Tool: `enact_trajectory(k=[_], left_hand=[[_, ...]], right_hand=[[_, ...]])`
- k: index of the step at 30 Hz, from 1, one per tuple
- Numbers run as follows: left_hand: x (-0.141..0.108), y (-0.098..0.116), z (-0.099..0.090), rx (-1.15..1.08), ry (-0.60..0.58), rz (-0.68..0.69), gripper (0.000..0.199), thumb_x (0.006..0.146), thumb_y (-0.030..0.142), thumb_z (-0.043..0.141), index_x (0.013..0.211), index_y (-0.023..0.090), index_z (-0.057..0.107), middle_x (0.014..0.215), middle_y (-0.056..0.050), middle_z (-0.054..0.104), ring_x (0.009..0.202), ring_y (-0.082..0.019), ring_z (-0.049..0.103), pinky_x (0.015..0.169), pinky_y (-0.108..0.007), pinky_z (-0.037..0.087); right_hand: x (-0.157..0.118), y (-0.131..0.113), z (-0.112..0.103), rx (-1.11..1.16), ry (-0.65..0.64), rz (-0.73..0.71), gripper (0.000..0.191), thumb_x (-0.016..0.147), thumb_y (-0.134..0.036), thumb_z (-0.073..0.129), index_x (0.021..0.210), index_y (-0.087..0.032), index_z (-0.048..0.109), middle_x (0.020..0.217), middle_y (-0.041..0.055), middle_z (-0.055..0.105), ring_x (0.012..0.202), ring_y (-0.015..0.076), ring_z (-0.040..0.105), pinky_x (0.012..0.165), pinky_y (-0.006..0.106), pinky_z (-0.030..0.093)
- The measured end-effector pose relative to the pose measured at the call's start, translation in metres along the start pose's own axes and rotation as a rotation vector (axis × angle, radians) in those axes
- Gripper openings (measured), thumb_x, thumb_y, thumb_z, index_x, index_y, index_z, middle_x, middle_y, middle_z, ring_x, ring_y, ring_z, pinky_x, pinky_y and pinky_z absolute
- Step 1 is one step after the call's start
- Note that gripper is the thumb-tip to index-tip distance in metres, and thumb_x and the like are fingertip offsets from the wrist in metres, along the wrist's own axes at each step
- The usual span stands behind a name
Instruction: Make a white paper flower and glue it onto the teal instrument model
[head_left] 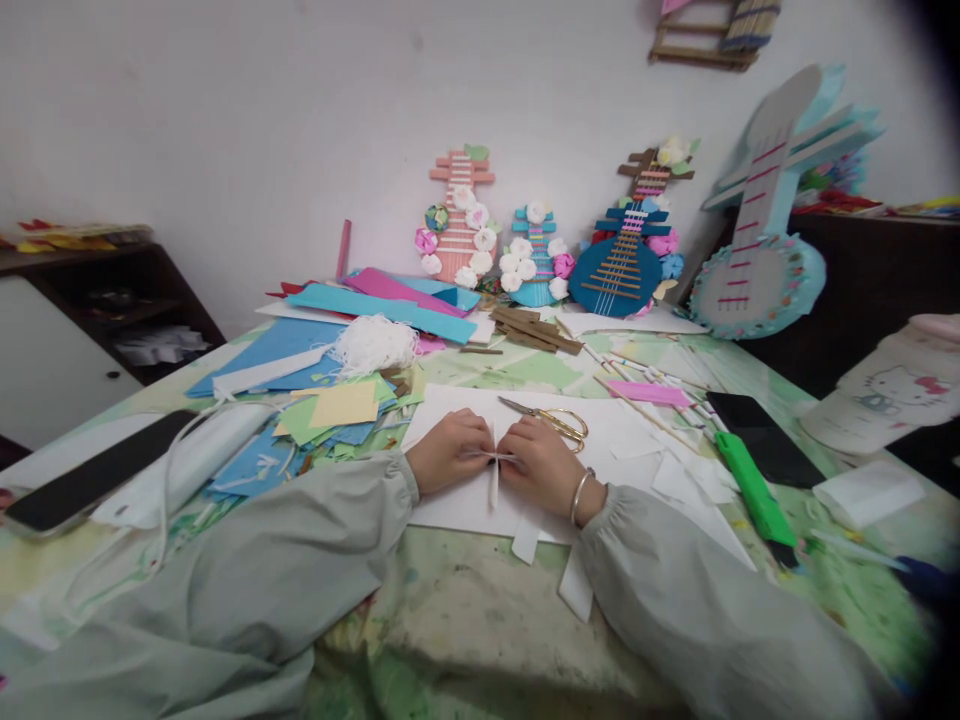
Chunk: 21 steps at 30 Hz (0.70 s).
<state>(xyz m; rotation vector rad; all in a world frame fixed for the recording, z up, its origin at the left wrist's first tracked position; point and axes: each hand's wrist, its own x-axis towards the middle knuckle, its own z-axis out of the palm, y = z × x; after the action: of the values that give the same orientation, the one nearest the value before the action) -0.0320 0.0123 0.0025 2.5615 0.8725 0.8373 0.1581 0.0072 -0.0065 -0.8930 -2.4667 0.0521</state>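
Note:
Over a white sheet in the middle of the table, my left hand and my right hand face each other with fingers closed. Between them is a small white paper piece that looks cross-shaped, one arm pointing toward me. Each hand pinches one side of it; the fingers partly hide the rest. Gold-handled scissors lie just behind my right hand. Cut white paper strips lie in front of my right wrist.
On the left are coloured paper scraps, a white thread bundle and a phone. To the right lie a green utility knife, another phone and a white cup. Paper lutes lean against the wall.

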Motion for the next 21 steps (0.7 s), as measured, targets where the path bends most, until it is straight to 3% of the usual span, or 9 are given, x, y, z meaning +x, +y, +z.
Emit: enact_trajectory(k=[8, 14, 21], left_hand=[[0.002, 0.004, -0.001, -0.013, -0.087, 0.068, 0.014, 0.081, 0.018, 0.055, 0.072, 0.018, 0.065, 0.077, -0.004, 0.065, 0.085, -0.018, 0.052, 0.081, -0.032, 0.037], [0.001, -0.003, -0.001, 0.036, -0.016, 0.027, 0.017, 0.085, 0.027, 0.052, 0.081, 0.017, 0.065, 0.082, -0.007, 0.065, 0.084, -0.018, 0.053, 0.079, -0.033, 0.039], [0.001, -0.007, 0.0, 0.151, -0.06, 0.057, 0.017, 0.086, 0.026, 0.05, 0.084, 0.017, 0.064, 0.083, -0.007, 0.064, 0.084, -0.019, 0.051, 0.077, -0.033, 0.037]], right_hand=[[0.003, -0.001, -0.011, 0.259, -0.045, -0.08, 0.017, 0.072, -0.006, 0.06, 0.062, -0.018, 0.053, 0.064, 0.0007, 0.056, 0.069, 0.0154, 0.048, 0.067, 0.027, 0.04], [0.001, 0.006, -0.011, 0.136, -0.012, -0.022, 0.006, 0.077, -0.012, 0.058, 0.077, -0.017, 0.06, 0.075, 0.0046, 0.061, 0.08, 0.0193, 0.052, 0.071, 0.031, 0.043], [0.001, 0.006, -0.011, 0.035, -0.068, -0.042, 0.009, 0.083, -0.013, 0.052, 0.084, -0.015, 0.061, 0.082, 0.0071, 0.062, 0.08, 0.0187, 0.054, 0.072, 0.031, 0.042]])
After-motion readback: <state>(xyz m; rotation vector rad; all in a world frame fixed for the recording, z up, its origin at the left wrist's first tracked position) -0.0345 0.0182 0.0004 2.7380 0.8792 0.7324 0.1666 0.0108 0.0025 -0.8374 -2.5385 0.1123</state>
